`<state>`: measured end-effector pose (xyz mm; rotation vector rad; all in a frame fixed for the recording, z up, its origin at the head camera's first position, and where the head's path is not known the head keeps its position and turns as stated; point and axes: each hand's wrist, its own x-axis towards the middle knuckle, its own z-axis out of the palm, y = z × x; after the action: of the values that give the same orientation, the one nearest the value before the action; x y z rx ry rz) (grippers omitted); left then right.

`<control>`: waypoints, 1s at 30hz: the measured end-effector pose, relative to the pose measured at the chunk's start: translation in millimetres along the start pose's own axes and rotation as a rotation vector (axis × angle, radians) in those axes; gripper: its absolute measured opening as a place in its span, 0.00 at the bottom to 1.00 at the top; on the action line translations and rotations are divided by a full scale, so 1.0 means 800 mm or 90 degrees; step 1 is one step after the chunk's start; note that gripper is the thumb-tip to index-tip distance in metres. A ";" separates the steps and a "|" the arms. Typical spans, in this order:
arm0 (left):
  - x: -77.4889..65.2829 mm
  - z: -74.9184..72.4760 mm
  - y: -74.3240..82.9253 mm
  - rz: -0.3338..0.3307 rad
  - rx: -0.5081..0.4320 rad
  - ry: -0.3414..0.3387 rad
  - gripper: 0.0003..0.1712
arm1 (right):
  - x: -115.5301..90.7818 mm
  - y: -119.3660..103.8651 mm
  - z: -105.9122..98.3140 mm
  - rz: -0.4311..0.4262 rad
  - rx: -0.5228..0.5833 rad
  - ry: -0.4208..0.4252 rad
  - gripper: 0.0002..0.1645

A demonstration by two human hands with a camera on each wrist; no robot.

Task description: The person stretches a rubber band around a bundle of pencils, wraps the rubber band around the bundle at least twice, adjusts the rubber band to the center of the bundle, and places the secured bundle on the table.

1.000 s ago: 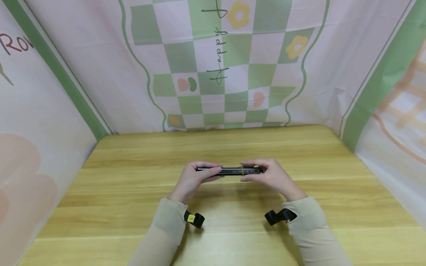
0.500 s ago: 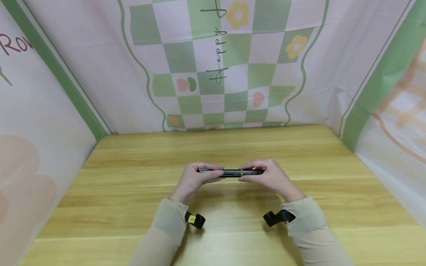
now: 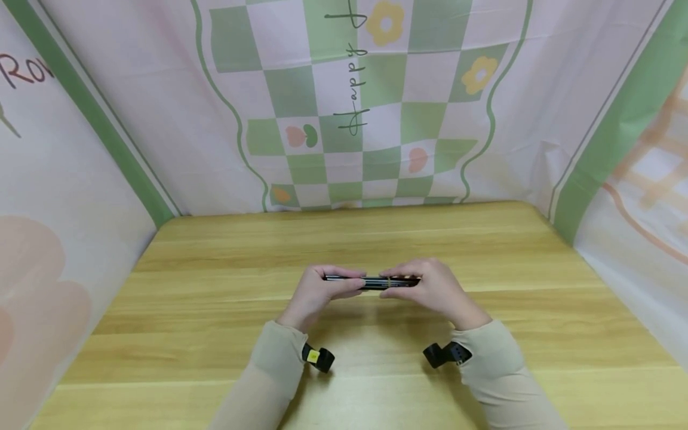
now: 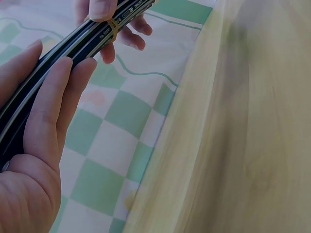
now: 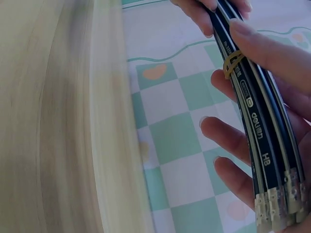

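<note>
A bundle of dark pencils with silvery stripes [image 3: 372, 283] is held level above the table, between both hands. My left hand [image 3: 314, 294] grips its left end, thumb along the near side. On the other end, my right hand [image 3: 438, 292] holds the bundle between thumb and fingers. A tan rubber band [image 5: 233, 63] is wound around the pencils close to the right thumb. White erasers in clear ferrules [image 5: 277, 208] show at the right-hand end, and "HB" is printed on one barrel. The left palm hides the opposite ends.
Beneath the hands lies a wood-grain table [image 3: 376, 370]. A printed cloth [image 3: 344, 167] with green checks and flowers hangs along its far edge, and more cloth stands at both sides. Black cameras are strapped at each wrist.
Both hands have drawn slightly closer together and a little nearer to me, with the pencil bundle between them. The right hand has shifted left along the bundle.
</note>
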<state>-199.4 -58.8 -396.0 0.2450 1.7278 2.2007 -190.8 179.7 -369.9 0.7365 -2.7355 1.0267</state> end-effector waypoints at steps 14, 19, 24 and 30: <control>-0.002 0.002 0.002 0.006 -0.025 0.013 0.16 | 0.000 -0.003 0.001 -0.059 -0.054 0.040 0.17; -0.002 0.003 0.001 0.009 -0.026 0.007 0.16 | 0.000 -0.004 0.004 -0.096 -0.077 0.044 0.17; 0.000 0.003 0.000 0.009 -0.020 0.002 0.16 | 0.002 -0.004 0.007 -0.102 -0.090 0.036 0.18; 0.001 0.001 -0.002 -0.001 -0.024 0.009 0.17 | 0.001 -0.003 0.003 -0.037 -0.109 0.009 0.29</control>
<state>-200.0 -57.8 -397.1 0.2193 1.6914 2.2373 -190.0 176.2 -370.4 0.7716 -2.7300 0.7713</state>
